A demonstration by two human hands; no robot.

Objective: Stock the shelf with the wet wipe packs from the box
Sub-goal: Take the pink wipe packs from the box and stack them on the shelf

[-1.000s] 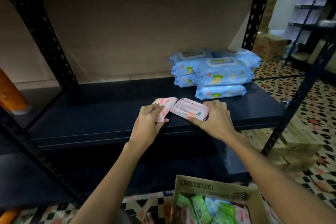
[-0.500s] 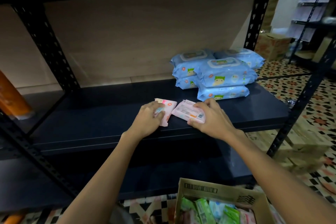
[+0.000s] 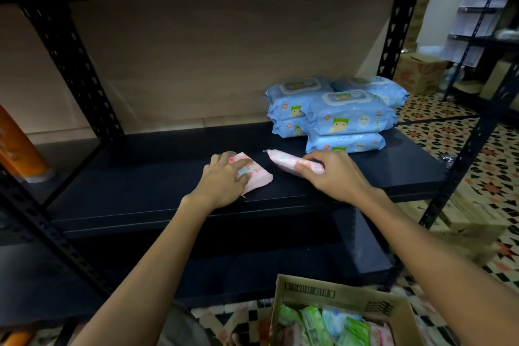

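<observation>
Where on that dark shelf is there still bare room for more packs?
The shelf is bare from its left post to the left hand, and behind both pink packs back to the wall. The right end is crowded: stacked blue packs sit there, with the right hand just before them.

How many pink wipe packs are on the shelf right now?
2. One pink pack lies flat under the left hand; the other pink pack is tilted on edge in the right hand, near the blue stack.

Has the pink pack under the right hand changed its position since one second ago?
Yes. The right hand has tipped the pink pack onto its edge; before it lay flat, close to the blue packs.
</observation>
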